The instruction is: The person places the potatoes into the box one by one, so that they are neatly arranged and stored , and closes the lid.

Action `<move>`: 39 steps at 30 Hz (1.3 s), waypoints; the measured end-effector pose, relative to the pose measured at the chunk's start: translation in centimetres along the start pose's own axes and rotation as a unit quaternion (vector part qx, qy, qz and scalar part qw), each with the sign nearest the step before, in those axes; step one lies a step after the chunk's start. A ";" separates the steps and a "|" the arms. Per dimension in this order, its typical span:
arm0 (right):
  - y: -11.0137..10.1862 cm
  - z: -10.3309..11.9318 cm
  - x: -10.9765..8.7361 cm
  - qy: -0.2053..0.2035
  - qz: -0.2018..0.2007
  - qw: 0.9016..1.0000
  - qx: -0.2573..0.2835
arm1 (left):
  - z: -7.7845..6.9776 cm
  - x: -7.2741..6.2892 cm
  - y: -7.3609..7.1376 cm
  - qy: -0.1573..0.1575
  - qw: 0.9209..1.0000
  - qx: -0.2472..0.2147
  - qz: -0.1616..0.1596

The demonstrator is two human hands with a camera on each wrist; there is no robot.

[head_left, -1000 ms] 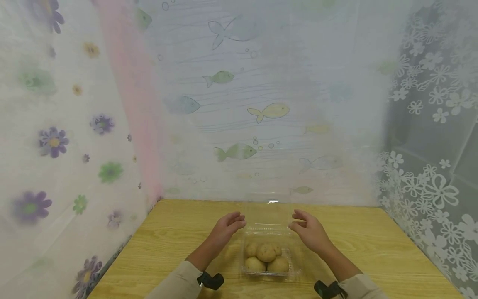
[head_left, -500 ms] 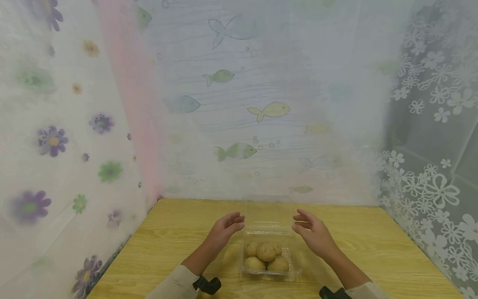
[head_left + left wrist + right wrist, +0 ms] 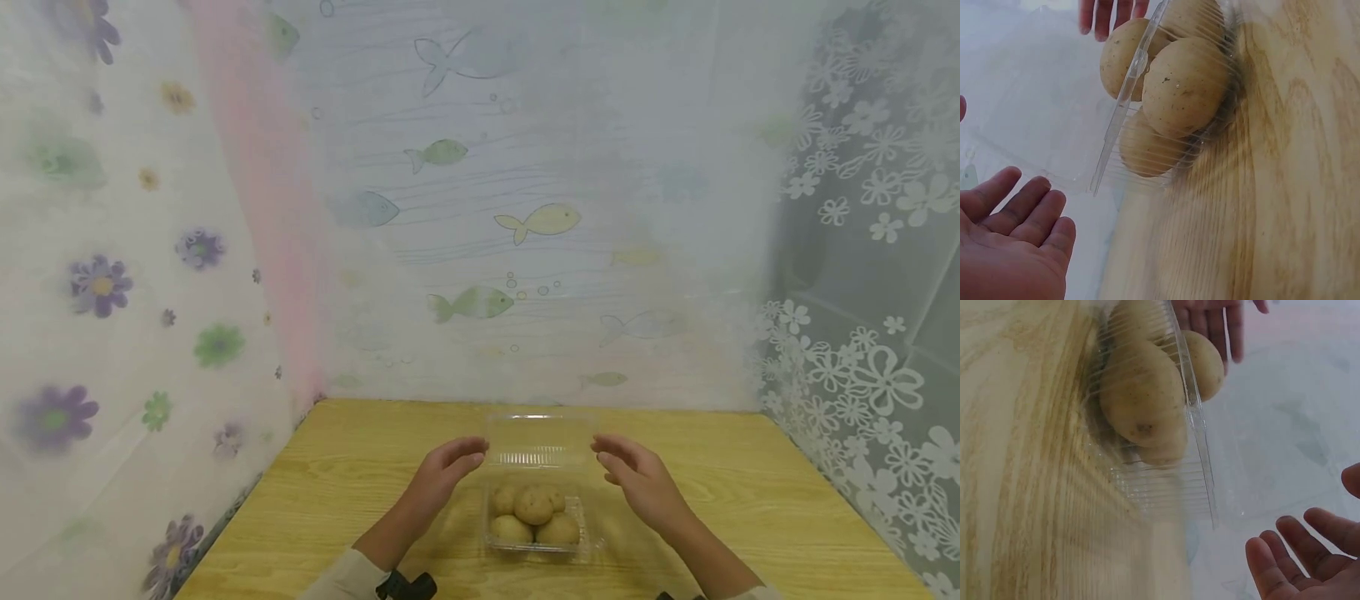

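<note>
A clear plastic clamshell container sits on the table with several pale brown potatoes in it. Its see-through lid stands raised at the back. My left hand is beside the lid's left edge, fingers loosely extended and holding nothing. On the other side, my right hand faces the lid's right edge, palm inward, a small gap between them. The left wrist view shows potatoes rising above the container's rim. In the right wrist view my right hand's fingers are spread apart.
The wood-grain table ends at the back against a sheet printed with fish. A flower-printed sheet hangs at left, and another with white flowers at right. Black wrist-worn devices show at the bottom.
The lid's upper edge now sits lower in the head view. Both hands have come down slightly and nearer, and the right hand has drifted outward. The container and potatoes stay put.
</note>
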State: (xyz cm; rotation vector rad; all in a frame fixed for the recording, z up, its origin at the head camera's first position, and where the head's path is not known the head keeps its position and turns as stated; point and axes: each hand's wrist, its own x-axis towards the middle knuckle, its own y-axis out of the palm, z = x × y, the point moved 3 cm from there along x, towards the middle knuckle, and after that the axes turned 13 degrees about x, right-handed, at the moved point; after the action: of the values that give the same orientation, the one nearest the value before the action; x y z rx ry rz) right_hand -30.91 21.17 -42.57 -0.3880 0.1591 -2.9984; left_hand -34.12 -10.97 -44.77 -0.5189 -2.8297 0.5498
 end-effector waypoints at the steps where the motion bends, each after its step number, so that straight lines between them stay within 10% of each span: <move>1: 0.0 0.1 -0.1 -0.001 -0.001 1.000 0.003 | 0.0 -0.1 0.0 0.000 1.000 0.000 0.000; 39: -0.7 -1.4 -3.0 0.073 0.031 0.997 0.012 | 1.1 -3.1 1.3 -0.012 1.000 0.007 -0.007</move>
State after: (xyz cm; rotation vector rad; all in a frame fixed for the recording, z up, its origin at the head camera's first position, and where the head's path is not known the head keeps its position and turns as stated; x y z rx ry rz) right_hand -28.44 22.39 -44.61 -0.1582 0.1439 -2.9637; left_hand -31.22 -11.33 -46.72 -0.4923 -2.8487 0.5761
